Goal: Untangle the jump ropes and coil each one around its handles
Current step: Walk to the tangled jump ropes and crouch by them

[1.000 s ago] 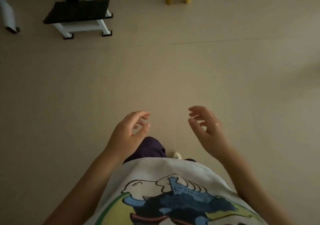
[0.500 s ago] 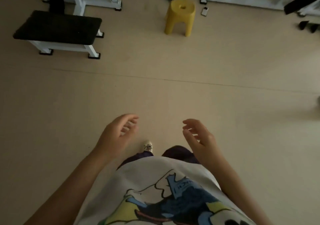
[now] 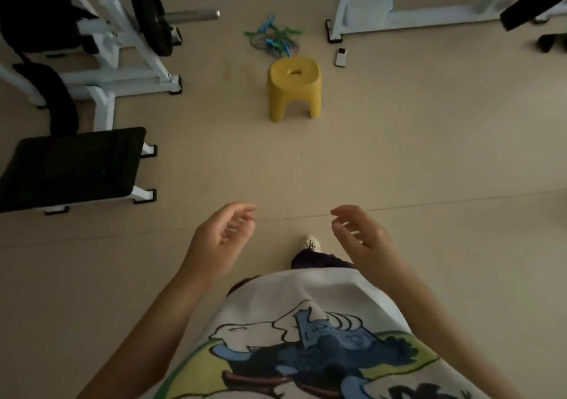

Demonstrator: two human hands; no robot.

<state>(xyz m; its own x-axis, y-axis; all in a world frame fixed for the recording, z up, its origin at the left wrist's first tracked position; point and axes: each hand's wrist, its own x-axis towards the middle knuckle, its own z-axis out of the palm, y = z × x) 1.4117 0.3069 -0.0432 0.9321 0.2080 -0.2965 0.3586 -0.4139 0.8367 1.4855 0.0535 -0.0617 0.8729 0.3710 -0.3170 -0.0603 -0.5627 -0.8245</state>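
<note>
A tangled heap of jump ropes (image 3: pixel 274 37) with blue and green handles lies on the beige floor far ahead, just behind a yellow stool. My left hand (image 3: pixel 218 239) and my right hand (image 3: pixel 361 236) hang in front of my waist, palms turned toward each other, fingers loosely curled. Neither hand holds anything. Both are far from the ropes.
A yellow plastic stool (image 3: pixel 294 86) stands between me and the ropes. A small white device (image 3: pixel 341 57) lies on the floor to its right. A black padded bench (image 3: pixel 70 165) and a white weight rack with a black plate (image 3: pixel 151 15) fill the left; another white frame (image 3: pixel 408 18) is at back right.
The view has moved forward and tilted up, bringing the stool, ropes and gym equipment nearer and fuller into view. My hands stay empty in front of my waist.
</note>
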